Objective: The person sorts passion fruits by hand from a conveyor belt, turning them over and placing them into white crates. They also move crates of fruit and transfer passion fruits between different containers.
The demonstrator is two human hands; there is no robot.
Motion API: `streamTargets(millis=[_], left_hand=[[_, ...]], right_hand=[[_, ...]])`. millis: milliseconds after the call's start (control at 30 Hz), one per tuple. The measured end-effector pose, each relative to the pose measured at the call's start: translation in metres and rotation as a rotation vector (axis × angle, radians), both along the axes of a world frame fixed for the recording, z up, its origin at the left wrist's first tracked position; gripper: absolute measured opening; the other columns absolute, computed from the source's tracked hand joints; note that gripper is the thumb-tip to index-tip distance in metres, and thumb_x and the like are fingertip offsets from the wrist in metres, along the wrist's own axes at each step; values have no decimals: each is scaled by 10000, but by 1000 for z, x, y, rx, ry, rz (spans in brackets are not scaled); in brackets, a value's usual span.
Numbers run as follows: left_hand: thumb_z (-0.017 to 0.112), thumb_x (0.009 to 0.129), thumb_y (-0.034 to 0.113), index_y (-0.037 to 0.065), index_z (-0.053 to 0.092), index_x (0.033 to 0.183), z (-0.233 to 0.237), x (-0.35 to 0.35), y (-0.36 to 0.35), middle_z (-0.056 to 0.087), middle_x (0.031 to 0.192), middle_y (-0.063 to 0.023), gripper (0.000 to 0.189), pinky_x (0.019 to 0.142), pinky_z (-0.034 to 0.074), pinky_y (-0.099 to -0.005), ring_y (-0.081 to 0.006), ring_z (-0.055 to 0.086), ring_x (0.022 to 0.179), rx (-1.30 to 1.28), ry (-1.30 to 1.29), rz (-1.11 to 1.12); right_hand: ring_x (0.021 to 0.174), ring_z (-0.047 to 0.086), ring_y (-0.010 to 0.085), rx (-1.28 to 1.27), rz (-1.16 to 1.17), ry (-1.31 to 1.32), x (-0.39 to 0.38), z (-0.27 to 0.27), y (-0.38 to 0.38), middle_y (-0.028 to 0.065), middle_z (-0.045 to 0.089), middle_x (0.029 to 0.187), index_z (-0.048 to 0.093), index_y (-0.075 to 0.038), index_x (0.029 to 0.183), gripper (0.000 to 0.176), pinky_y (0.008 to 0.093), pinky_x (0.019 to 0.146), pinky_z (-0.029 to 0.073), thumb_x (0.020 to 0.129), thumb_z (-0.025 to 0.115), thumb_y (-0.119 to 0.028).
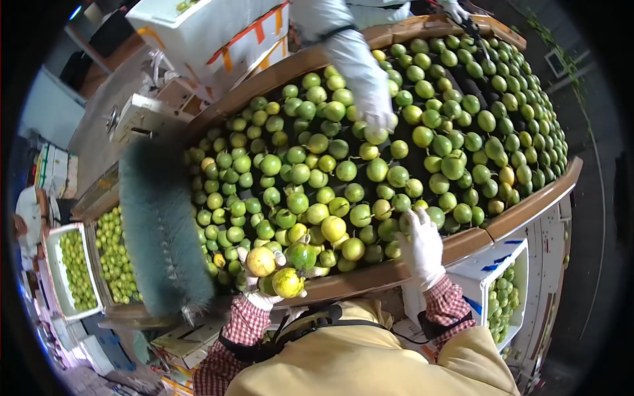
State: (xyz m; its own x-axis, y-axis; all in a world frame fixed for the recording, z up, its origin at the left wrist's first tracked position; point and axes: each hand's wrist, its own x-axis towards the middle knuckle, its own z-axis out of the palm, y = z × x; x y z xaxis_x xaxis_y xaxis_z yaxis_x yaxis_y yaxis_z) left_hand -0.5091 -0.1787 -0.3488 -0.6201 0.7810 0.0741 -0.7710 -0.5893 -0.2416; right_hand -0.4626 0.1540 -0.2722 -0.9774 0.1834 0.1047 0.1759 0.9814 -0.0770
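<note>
Left hand [263, 285], white glove, is hovering at the near edge of the tabletop [323, 288], palm up. It's cradling a cluster of round fruit: a pale yellow fruit [260, 262] by the thumb side, a mottled green fruit [301, 255] towards the fingers, a bright yellow fruit [288, 282] nearest the body. Left grip is clamping loosely around that cluster, fingers curling from below; fruit is hiding part of it.

Right hand [422, 245], also gloved, is reaching over the same edge, further right. Its fingertips are pointing away from the body, near a green fruit [435, 216]. Can't tell whether the right grip is apart or together, or whether it's pinching anything; the back of the glove is blocking the view.

Loose green and yellow fruit is covering much of the dark surface, dark gaps showing between. Brown edging is running along both long sides.

Across from the wearer, a co-worker's gloved hand [375, 116] is reaching down onto the fruit, well apart from both of the wearer's hands.

A bristly blue-green roller [162, 228] is spanning the left part. More small fruit is lying beyond it, next to a white bin [96, 307] of green fruit. A white foam box [462, 269] holding green fruit is sitting just outside the edge, right of the right hand.
</note>
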Motion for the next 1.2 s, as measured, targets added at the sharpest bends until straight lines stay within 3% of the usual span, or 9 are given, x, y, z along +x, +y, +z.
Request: streamTargets(millis=[200,400,533,800,867,900,1000,1067,1200], left_hand=[[519,797,795,38,615,1155,-9,15,-42,266,1529,-247,843,904,374,-805,-577,322,1326,58,118,121],[468,785,834,114,637,1156,-45,99,-115,252,1563,-162,828,919,332,-816,-555,404,1262,-123,28,325],[525,760,825,119,568,1307,-86,204,-169,311,1548,-145,894,1021,331,-724,-485,420,1298,-251,-196,554],[671,715,746,191,304,1506,-180,493,-276,256,1558,-172,1034,1087,264,-729,-411,251,1425,-722,-1292,617],[760,626,739,138,53,1567,-165,510,-284,267,1557,-187,1322,1076,390,-538,-465,366,1347,-2061,119,-344],[713,714,632,111,162,1507,-176,496,-279,342,1488,-183,1097,1041,414,-557,-447,417,1291,-2162,53,-514],[574,981,312,30,491,1330,-165,399,-253,565,1282,-173,456,938,485,-615,-393,572,1123,-1858,-726,-354],[568,989,257,27,553,1219,-142,325,-236,626,1117,-125,325,854,559,-456,-267,623,970,-1842,-406,-247],[598,965,166,36,638,1155,-151,206,-218,669,1017,-37,234,704,544,-271,-134,652,852,-1556,203,174]], right_hand=[[818,669,330,-8,-104,-58,-17,-28,17,129,611,1034,556,-68,1178,439,417,680,555,835,711,-295],[971,645,212,-1498,-326,-61,-14,3,16,54,634,1159,581,-97,1222,306,366,786,549,978,432,-204],[916,656,248,-1808,-492,42,3,-12,-2,91,652,1047,601,-111,1104,263,386,751,546,963,571,-331],[756,646,149,-1366,-309,-359,23,24,28,56,668,880,639,-65,959,170,282,655,531,924,649,-230],[750,635,120,-1050,-114,-447,18,32,-7,47,669,868,656,-36,986,143,262,647,530,910,642,-156],[718,610,90,-1012,-85,-505,16,32,-35,39,670,844,667,-21,1100,246,251,650,527,868,645,-100],[623,630,137,-637,253,-625,2,16,-136,113,682,771,625,-105,1272,451,311,637,526,831,681,-179],[884,682,384,-449,487,-424,-16,-65,-176,195,697,997,527,-132,1333,604,461,774,541,817,708,-387],[833,685,376,-332,240,-475,-43,-159,-249,180,699,887,501,-31,1223,556,461,734,541,836,663,-395]])
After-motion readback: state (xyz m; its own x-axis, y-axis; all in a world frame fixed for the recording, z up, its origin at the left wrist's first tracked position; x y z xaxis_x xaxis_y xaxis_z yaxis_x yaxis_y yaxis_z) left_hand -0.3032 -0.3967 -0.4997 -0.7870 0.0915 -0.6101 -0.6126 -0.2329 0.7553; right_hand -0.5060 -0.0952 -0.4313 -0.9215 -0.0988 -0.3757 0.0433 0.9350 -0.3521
